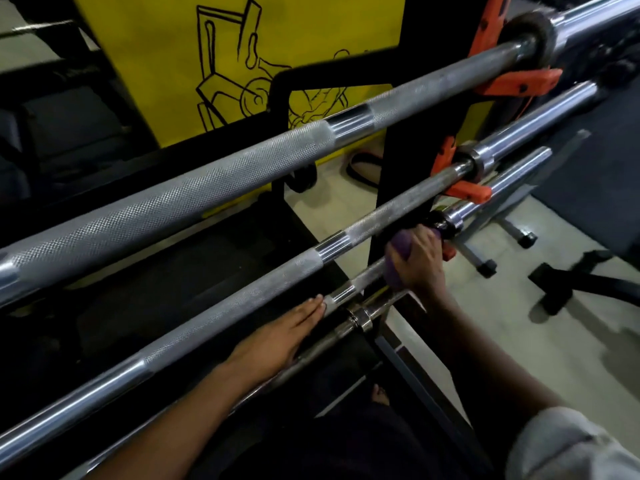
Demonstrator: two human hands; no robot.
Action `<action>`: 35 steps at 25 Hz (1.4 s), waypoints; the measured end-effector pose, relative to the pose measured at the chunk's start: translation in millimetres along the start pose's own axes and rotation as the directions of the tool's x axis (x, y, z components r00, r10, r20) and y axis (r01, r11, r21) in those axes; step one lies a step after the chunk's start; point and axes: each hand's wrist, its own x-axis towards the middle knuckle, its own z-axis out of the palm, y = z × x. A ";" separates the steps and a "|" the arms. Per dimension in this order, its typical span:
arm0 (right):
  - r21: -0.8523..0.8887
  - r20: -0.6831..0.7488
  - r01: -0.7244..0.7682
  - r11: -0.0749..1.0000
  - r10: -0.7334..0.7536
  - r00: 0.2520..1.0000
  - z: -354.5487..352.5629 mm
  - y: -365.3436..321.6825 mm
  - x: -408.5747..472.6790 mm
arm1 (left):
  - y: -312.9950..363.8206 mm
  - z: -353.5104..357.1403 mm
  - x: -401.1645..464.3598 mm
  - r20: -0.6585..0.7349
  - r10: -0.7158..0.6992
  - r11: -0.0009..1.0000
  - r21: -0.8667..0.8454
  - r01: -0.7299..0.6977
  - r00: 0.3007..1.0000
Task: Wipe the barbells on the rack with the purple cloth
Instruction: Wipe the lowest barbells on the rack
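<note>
Closest in, a pale sleeve (568, 445) covers the right upper arm at the bottom right corner, and a bare foot (380, 394) peeks out on the floor between the two forearms. The left hand (277, 337) lies flat, fingers straight and together, resting along the third barbell (363, 277) from the top; it holds nothing, and its fingertips reach just short of that bar's smooth ring. Just beneath it runs the lowest bar (360, 318), its shiny collar beside the fingertips.

A little further along, the right hand (420, 259) curls around the purple cloth (394, 261), which is bunched in the palm and wrapped on that same third barbell, close to the black rack upright (398, 161). Purple shows at the left of the knuckles and a sliver at the thumb side.

Above these, the second barbell (242, 299) slants from lower left to upper right, knurled grey with polished bands, sitting in an orange hook (467, 192) on the upright. Higher still, the top barbell (207, 188), thickest in view, crosses the whole frame and rests on another orange hook (519, 81).

Behind the rack stands a yellow panel (156, 64) with a black line drawing. To the right, on the pale floor (502, 323), a bench frame (502, 237) with small wheels stands near the bar ends.
</note>
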 end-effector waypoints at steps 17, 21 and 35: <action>-0.099 0.102 0.274 0.957 -0.264 0.959 18.4 -21.8 -38.7 | -3.9 2.2 5.4 0.019 0.097 0.992 0.085 -0.098 0.995; -0.148 0.072 0.084 0.985 -0.074 0.995 -15.0 18.5 17.9 | -1.4 1.4 4.8 0.009 0.084 0.995 0.052 -0.085 0.996; -0.004 0.139 0.193 0.981 -0.191 0.972 16.1 -30.1 -38.1 | 0.7 -7.1 5.1 0.012 0.081 0.996 -0.050 -0.080 0.997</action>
